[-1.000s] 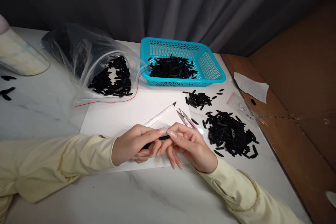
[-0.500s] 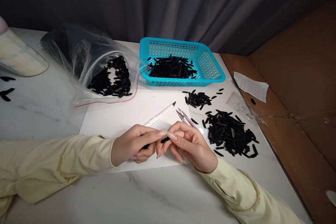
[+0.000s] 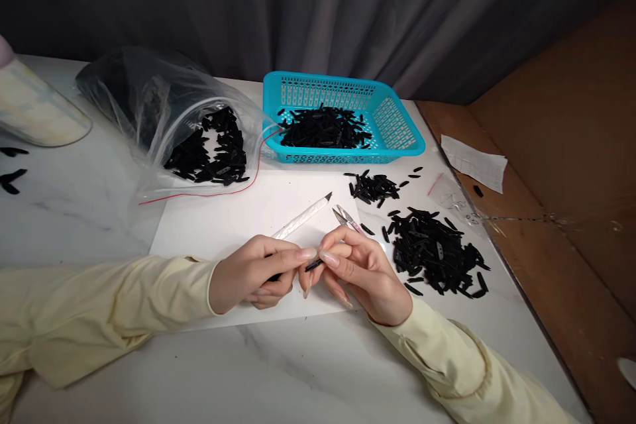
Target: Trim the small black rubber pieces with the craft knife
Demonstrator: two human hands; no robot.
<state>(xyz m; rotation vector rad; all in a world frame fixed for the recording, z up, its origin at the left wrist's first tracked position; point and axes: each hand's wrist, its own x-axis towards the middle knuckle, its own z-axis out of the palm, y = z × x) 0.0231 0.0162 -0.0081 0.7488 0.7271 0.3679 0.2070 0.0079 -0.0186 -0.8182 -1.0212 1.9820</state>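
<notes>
Head view: lower centre of frame, over white paper [image 3: 218, 225].
Left hand [image 3: 251, 273]: fingers pinching small black strip [image 3: 313, 265].
Right hand [image 3: 365, 273]: fingers grasping the strip's other end.
Bench [image 3: 74, 212]: turquoise basket [image 3: 397, 122], clear bag [image 3: 149, 99].
Writing: none legible.

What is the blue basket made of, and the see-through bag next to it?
The turquoise slotted basket looks like moulded plastic: even colour, neat cut-out slots. The clear crinkled bag seems thin plastic film: it wrinkles, shines, and shows the black pieces inside.
</notes>
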